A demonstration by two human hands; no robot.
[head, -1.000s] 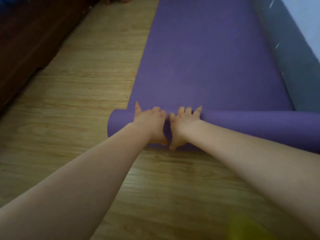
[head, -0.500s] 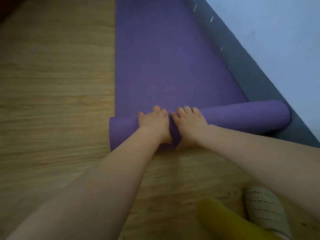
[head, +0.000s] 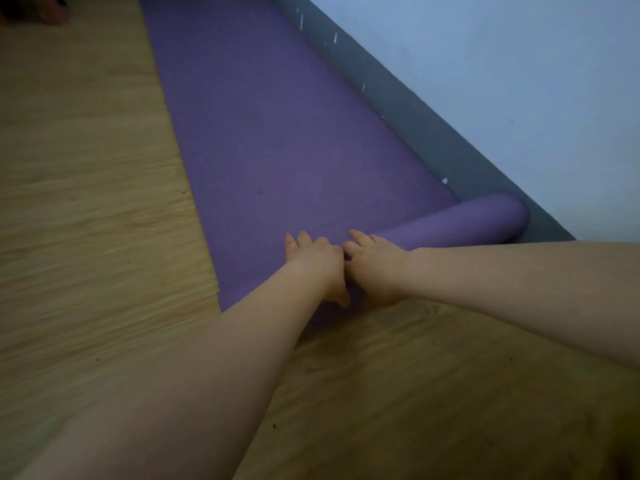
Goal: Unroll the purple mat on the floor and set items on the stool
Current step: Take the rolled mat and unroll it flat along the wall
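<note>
The floor (head: 86, 209) is pale wood plank, and the wall (head: 502, 81) with its dark skirting board (head: 408, 109) runs off beyond and to the right of the hands. Along that skirting lies the purple mat (head: 277, 126), most of its length already flat, stretching away from the hands to the far end of the room.

What is left of the roll (head: 460, 221) sits right under the hands and runs out to their right until its end nearly meets the skirting; the part to the left of the hands is hidden behind the left forearm. The step in hand looks like the unrolling itself, well on but not finished. The stool and the items for it are not in view, so that part seems not yet begun.

The left hand (head: 313, 259) and right hand (head: 375, 263) lie side by side, touching, over the middle of the roll. Each grip is loose rather than closed: fingers (head: 301, 239) stretched forward over the top of the roll onto the flat mat, thumbs down on the near side, palms pressing. Nothing is pinched or lifted.

The next move probably calls for drawing the roll toward the body with even pressure from both palms, keeping it square to the skirting so the mat lies straight.
</note>
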